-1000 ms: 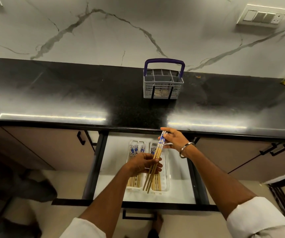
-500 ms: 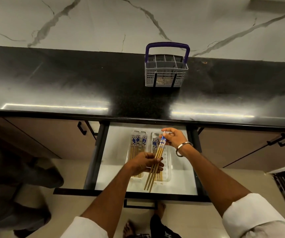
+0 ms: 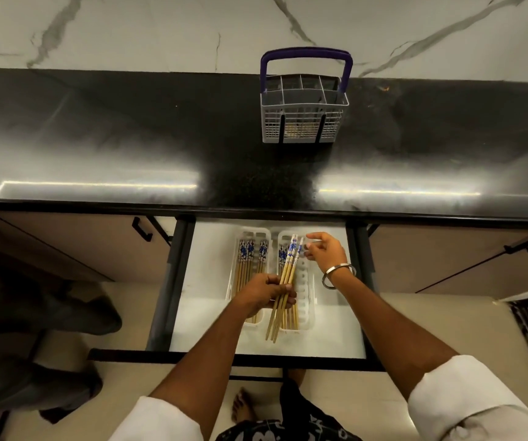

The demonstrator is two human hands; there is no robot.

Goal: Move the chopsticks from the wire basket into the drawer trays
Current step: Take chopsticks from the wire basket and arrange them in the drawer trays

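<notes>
Head view: no readable writing is being shown anywhere; only a blue floral pattern is being displayed on the white upper ends of the chopsticks. A bundle of chopsticks [image 3: 285, 286] is being gripped near its middle by the left hand [image 3: 264, 292], whose fingers [image 3: 283, 300] are being curled round the wooden shafts. The bundle is being held tilted over the right tray [image 3: 307, 281], patterned ends pointing away from the person and bare tips reaching past the tray's near edge. The right hand [image 3: 326, 251] is being held just beside the patterned ends, its fingers loosely bent and grasping nothing; whether the fingertips are touching the sticks cannot be told. A metal bangle [image 3: 335, 275] is being worn on the right wrist.

Two white trays are being kept side by side in the open drawer [image 3: 205, 275]. More chopsticks are being stored lengthwise in the left tray [image 3: 235, 265], and several are lying in the right tray under the bundle. A wire basket [image 3: 302, 122] with a purple handle is being left standing on the black counter [image 3: 129, 138], well apart from both hands.
</notes>
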